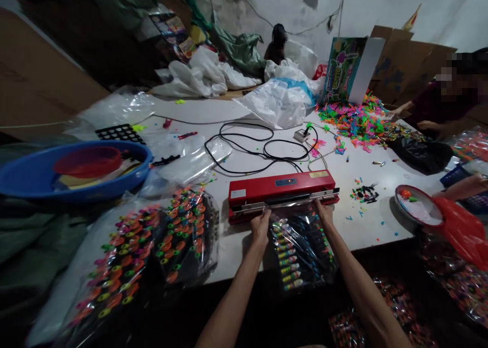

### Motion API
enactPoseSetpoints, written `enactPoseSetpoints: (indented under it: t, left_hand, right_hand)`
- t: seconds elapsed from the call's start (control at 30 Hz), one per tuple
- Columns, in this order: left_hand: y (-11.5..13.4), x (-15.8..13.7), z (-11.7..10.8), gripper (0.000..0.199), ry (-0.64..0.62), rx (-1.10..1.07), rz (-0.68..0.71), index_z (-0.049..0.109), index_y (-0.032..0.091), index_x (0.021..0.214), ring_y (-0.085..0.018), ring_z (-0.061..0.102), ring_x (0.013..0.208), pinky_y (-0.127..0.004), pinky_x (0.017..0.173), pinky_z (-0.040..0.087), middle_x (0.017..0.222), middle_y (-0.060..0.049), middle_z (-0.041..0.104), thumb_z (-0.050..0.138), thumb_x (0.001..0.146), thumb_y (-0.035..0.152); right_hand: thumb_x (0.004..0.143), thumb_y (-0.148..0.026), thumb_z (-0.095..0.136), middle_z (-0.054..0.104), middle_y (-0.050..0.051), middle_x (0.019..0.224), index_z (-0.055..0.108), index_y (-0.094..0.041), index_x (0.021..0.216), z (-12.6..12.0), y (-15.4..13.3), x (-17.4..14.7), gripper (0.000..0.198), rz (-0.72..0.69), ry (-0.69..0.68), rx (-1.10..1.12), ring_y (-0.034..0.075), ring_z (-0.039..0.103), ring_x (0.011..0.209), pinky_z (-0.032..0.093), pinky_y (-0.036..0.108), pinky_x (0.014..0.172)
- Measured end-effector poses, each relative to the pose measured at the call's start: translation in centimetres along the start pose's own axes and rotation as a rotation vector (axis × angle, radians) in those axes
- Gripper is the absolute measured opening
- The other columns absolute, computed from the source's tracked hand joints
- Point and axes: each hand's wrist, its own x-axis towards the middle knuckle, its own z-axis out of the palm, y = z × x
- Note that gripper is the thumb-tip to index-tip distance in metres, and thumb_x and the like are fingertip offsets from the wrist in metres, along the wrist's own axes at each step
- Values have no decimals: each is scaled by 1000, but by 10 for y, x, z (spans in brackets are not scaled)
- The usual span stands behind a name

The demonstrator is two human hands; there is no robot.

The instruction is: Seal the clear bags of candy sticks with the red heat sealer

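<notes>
A red heat sealer (263, 186) with a long metal bar lies on the white table. Against its front edge, a clear plastic bag (303, 251) hangs partly over the table's near edge. Inside the bag are rows of small colourful toy pieces on dark backing. My left hand (261, 227) pinches the bag's upper left corner. The upper right corner is gripped by my right hand (323, 211), close under the sealer's bar. The bag's top edge lies along the sealer's mouth; whether it is inside cannot be made out.
Filled clear bags (183, 236) lie at left, near a blue basin (143, 167). A black cord (244, 171) loops behind the sealer. Colourful plastic pieces (354, 121) are heaped at back right. A bowl (404, 213) stands at right, near another person's arm (467, 186).
</notes>
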Motion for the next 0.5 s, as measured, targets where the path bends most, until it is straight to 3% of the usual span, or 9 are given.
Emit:
enactPoseSetpoints:
  t: [0.13,0.23,0.33,0.43,0.5]
  left_hand:
    - [-1,0,3,38,87,131,-7,54,17,48,-15,48,52,-26,52,33,45,1,46,66,57,51]
    - [0,2,7,41,165,196,-38,42,21,39,-17,46,52,-27,52,29,40,1,37,63,64,46]
    - [3,3,11,40,226,195,-93,39,23,41,-17,46,52,-27,51,30,42,-2,41,55,72,42]
    - [8,-5,5,36,181,148,-108,45,20,44,-15,47,50,-25,49,32,46,-2,47,58,71,41]
    - [6,-15,-6,34,82,94,-69,53,17,50,-12,46,48,-23,48,33,50,-1,51,64,66,45]
  right_hand:
    - [68,-63,55,64,8,57,65,-19,60,0,-1,9,46,176,48,-60,25,63,71,46,30,62]
    - [68,-65,53,64,9,58,61,-21,57,0,-4,11,46,205,34,-107,27,63,72,45,32,62]
    - [70,-65,52,63,8,58,60,-22,59,-2,-11,6,45,187,6,-99,26,62,69,45,32,60]
    - [69,-64,56,61,5,57,62,-19,66,-13,-18,-8,45,207,-46,5,20,58,58,43,30,52]
    - [66,-63,62,60,3,57,63,-17,72,-25,-21,-21,47,261,-129,153,15,52,49,38,27,45]
